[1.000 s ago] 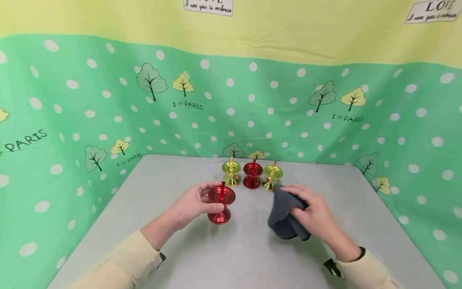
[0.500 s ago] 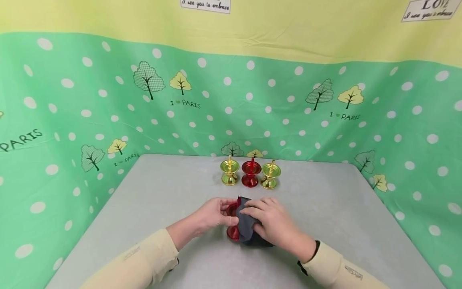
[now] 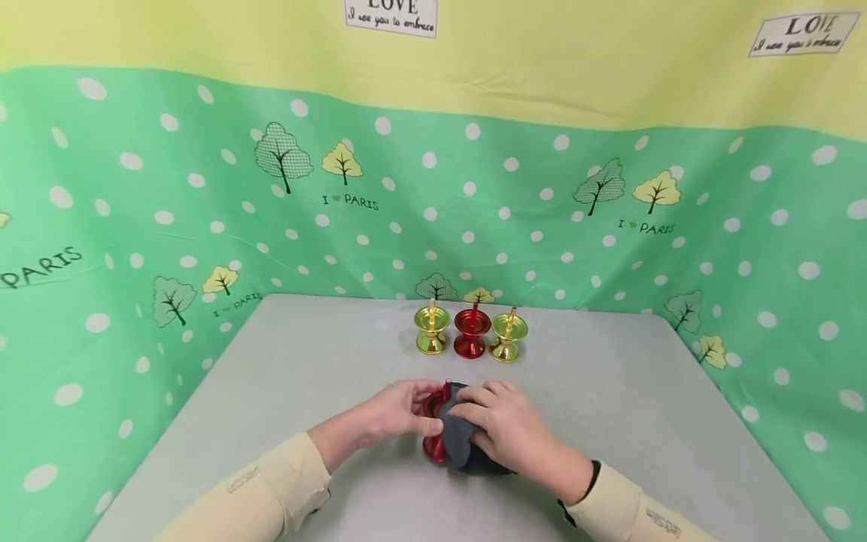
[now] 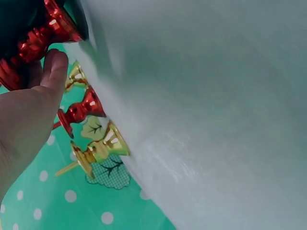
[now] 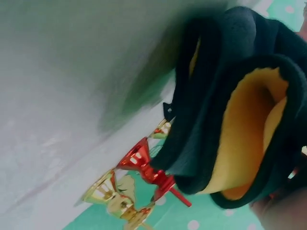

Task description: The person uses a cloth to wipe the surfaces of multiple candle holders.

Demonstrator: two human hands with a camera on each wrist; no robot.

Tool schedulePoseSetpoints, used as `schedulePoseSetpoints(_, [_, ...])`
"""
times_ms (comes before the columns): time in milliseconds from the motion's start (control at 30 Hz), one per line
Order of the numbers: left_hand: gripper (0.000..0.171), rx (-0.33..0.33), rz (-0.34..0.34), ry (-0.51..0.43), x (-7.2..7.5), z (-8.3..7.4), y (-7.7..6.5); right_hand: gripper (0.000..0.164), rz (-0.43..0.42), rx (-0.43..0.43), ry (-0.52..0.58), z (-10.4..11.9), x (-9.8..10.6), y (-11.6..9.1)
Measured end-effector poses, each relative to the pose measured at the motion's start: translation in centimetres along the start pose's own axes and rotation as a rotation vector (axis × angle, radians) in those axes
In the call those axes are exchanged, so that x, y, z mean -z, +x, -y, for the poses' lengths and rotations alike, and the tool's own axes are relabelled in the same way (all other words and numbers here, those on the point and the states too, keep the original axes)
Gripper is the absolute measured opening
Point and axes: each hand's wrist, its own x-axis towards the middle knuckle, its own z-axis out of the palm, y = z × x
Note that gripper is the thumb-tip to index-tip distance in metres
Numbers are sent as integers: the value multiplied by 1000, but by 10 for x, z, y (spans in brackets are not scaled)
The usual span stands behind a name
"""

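A red metal candle holder [image 3: 433, 449] with a thin upright stem stands near the middle of the table, or just above it; I cannot tell which. My left hand [image 3: 396, 415] grips its cup from the left, thumb in front and fingers behind. My right hand [image 3: 518, 433] holds a dark grey cloth [image 3: 457, 438] against the holder's right side, covering much of it. In the right wrist view the folded cloth [image 5: 199, 129] shows a yellow inner side. The left wrist view shows the red holder's waist and foot [image 4: 36, 45] beside my fingers [image 4: 56, 69].
Behind the hands, a gold candle holder [image 3: 432, 327], a red one [image 3: 471, 331] and another gold one [image 3: 508, 335] stand in a row on the grey table [image 3: 305, 354]. A green and yellow dotted curtain [image 3: 467, 188] hangs around the table's back and sides.
The left hand has brought the red candle holder rightward and nearer. The right hand has moved left with the cloth and laid it against the holder; little differs over the last half second.
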Motion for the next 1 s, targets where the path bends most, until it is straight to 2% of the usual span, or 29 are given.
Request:
schedulePoseSetpoints(233, [71, -13, 44, 27, 3, 1, -1, 50, -39, 86, 98, -20, -9, -6])
schedulePoseSetpoints(500, [72, -2, 90, 76, 10, 0, 0, 57, -44, 146, 129, -35, -17, -7])
schedulePoseSetpoints(633, [70, -19, 112, 85, 11, 0, 1, 60, -60, 165, 110, -39, -19, -7])
schedulePoseSetpoints(800, [72, -42, 63, 114, 6, -2, -1, 60, -71, 134, 78, -36, -17, -8])
schedulePoseSetpoints(1000, [73, -32, -34, 115, -8, -4, -5, 54, -26, 27, -4, -11, -2, -11])
